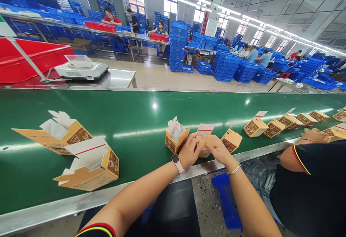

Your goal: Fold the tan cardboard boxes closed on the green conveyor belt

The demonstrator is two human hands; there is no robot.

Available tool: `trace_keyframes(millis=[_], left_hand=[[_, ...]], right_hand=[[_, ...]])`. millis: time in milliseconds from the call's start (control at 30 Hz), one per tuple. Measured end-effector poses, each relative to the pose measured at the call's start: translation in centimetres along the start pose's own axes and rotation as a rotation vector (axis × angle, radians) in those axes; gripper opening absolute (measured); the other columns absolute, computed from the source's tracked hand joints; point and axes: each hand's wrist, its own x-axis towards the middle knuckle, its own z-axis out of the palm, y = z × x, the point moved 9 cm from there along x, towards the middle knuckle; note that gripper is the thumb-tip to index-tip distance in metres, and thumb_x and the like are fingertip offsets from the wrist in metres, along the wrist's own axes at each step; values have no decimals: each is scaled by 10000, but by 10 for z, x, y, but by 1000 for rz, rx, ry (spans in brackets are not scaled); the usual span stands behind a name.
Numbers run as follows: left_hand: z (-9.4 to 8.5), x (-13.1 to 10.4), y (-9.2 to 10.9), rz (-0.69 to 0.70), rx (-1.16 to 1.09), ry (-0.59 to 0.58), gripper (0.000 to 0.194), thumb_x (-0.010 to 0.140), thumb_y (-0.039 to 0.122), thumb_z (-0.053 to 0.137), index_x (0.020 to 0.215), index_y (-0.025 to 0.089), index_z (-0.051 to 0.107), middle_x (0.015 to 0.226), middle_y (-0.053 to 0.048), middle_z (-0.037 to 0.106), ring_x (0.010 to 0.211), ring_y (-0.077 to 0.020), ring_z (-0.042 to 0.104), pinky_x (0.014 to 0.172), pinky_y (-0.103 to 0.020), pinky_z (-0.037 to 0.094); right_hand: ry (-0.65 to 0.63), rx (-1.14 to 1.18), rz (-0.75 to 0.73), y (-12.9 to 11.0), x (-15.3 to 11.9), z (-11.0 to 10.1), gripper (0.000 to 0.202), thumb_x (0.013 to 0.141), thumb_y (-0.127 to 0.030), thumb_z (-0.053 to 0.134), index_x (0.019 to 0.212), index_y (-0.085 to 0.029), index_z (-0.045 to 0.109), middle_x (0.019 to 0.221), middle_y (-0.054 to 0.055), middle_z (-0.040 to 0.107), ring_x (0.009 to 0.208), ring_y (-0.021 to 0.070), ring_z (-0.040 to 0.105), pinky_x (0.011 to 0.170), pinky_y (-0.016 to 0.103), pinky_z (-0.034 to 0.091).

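Note:
My left hand [190, 149] and my right hand [218, 150] are both closed on one small orange-brown carton [204, 153] over the green belt, left hand at its left side, right hand at its right. The carton's white inner flap with a red line stands up behind my fingers. Close to my left hand is an open carton [175, 141] with raised flaps. Beside my right hand sits another carton [231, 141], its top partly raised. Farther left, two open cartons lie near each other, one [72, 136] behind the other [100, 172]. My fingertips partly hide the held carton's top.
The green conveyor [143, 114] runs across the view, with a metal edge [129, 184] nearest me. Several cartons [255, 127] stand along it at right, beside a co-worker's hand [315, 136]. A white scale [82, 69] and red bin [32, 58] are beyond the belt.

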Motion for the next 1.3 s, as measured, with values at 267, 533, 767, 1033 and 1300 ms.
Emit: trace_keyframes(millis=[267,533,767,1033,1300], left_hand=[[23,9,-38,-560,-318,227,236,697,119,627,816,204,441,881,-22,541,840,-166,575,805,-345,480],[83,10,-49,-1142,-737,29,296,679,41,621,877,191,460,864,-44,618,819,-189,632,773,-331,503],[47,-16,-15,-636,-468,90,299,727,182,624,997,189,497,1028,-88,603,991,-210,597,881,-359,475],[-15,-4,-26,-366,151,328,833,575,337,787,1264,188,342,1294,-180,444,1228,-363,434,975,-575,369],[-23,-13,-25,-26,-35,-7,566,867,270,502,1398,222,314,1433,-121,410,1326,-243,393,1075,-443,366]], right_hand=[[595,452,496,66,-29,-21,385,555,-413,743,786,-223,501,816,15,609,783,190,600,697,322,486],[382,555,691,90,-19,-23,370,483,-215,710,817,-199,552,736,0,641,675,178,603,602,294,471],[886,320,171,34,-51,-77,279,691,-342,653,895,-205,521,921,49,578,888,196,587,815,406,478],[629,64,-347,-66,-73,-8,221,837,-154,500,1036,-250,495,989,55,511,899,184,558,757,397,523],[395,-66,-204,-26,-40,9,498,848,-332,539,1320,-247,403,1311,124,460,1231,268,434,974,484,423]])
